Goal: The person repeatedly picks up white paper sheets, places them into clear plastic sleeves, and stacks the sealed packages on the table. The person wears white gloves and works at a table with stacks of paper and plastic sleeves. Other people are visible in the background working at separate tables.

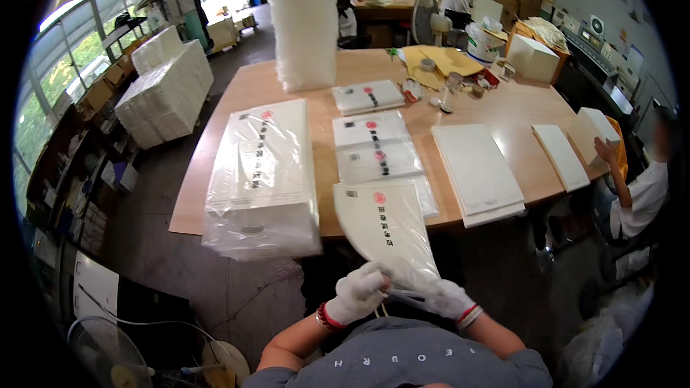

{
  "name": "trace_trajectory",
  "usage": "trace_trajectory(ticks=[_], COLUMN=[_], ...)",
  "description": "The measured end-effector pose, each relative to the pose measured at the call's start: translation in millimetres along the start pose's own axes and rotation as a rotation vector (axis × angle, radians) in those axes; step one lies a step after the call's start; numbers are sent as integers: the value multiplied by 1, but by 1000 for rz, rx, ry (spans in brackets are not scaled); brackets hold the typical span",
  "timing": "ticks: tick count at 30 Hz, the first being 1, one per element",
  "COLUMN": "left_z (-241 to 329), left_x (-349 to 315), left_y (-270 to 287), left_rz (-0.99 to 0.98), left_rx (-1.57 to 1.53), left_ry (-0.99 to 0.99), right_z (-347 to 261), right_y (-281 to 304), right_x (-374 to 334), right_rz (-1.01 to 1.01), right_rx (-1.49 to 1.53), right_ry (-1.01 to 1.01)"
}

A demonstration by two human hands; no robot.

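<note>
Workshop room, pale wood-topped bench (517, 111). On it, one tall cream stack in clear plastic (262, 165), printed with a red round mark and black characters. Just right of that stack: one cream flat envelope in a clear sleeve (382, 219), similarly marked, far end over the bench edge, near end at both grips. White-gloved left hand (359, 292): grip closed, pinching that end. White-gloved right hand (447, 300): at the film, closure can't be told. Farther right of the stack, two blank white paper piles (476, 165).
</note>
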State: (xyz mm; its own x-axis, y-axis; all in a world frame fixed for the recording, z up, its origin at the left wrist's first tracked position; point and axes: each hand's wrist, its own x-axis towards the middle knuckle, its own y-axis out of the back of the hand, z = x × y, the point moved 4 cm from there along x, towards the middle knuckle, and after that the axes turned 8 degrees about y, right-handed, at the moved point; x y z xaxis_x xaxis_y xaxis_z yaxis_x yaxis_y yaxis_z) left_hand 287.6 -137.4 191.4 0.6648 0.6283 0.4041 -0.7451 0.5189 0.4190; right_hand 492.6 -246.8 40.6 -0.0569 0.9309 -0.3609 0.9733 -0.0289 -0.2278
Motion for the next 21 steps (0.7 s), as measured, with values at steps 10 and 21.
trace_trajectory(ticks=[10,21], left_z=[-36,-269], left_x=[-7,-171], left_y=[164,217], left_rz=[1124,1330], left_rx=[-187,-470], left_ry=[-190,659], right_z=[-96,-72], right_y=[-118,-174], right_x=[190,186], right_rz=[-315,-252], right_rx=[365,196], right_ry=[395,234])
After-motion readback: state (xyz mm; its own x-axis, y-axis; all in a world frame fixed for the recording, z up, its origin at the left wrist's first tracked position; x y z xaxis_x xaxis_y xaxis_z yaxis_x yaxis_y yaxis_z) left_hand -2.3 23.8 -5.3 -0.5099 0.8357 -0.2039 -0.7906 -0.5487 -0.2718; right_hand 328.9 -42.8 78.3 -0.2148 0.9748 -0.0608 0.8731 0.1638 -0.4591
